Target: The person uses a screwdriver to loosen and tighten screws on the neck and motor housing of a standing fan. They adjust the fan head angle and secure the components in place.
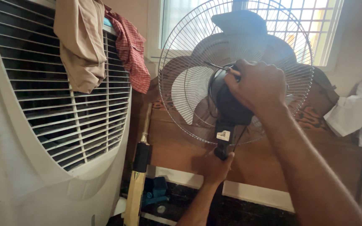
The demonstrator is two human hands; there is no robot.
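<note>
Gripping the fan [235, 71] from behind, both hands work at its dark motor housing [227, 102]. The right hand [258, 86] is curled around a thin tool [216, 66], apparently a screwdriver, its fingers pressed together on the handle, with the metal shaft poking out to the left of the knuckles and lying against the top of the housing. Whether the tip sits in a screw cannot be told. The left hand [214, 167] is closed around the bottom of the fan's neck [223, 144], just below the housing, thumb up along the black stem.

The fan faces away, toward the window [315, 25] behind it; its wire grille [177, 83] rings the housing and the blades [189, 86] show through the wires. Behind and below the fan stands a wooden board [177, 146]. Left of the fan looms a big white air cooler [42, 138] with slatted vents, a beige cloth [80, 46] and a red checked cloth [130, 50] draped over its top. Between cooler and fan leans a cricket bat [139, 175], handle up. Right of the fan, white cloth [357, 115] is heaped on the board's edge.
</note>
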